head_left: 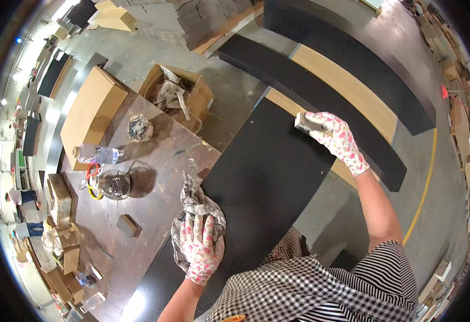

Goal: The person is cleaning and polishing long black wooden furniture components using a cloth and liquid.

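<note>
A long black panel [267, 155] lies across the work table with its far end sticking out past the table. My left hand [200, 252], in a white glove with a pink pattern, lies flat on a crumpled grey patterned rag [191, 196] at the panel's left edge; its fingers are stretched out. My right hand [334, 137], in a matching glove, is closed round a small pale block [302, 123] that looks like a sanding block. It is at the panel's far right corner. The block's underside is hidden.
On the brown table [154, 225] are a clear plastic bottle [101, 154], a round glass jar [114, 184], a smaller stained jar [139, 128] and a small brown block [128, 226]. Beyond stands a cardboard box [200, 102] of scraps. More black panels [310, 80] lie at the far right.
</note>
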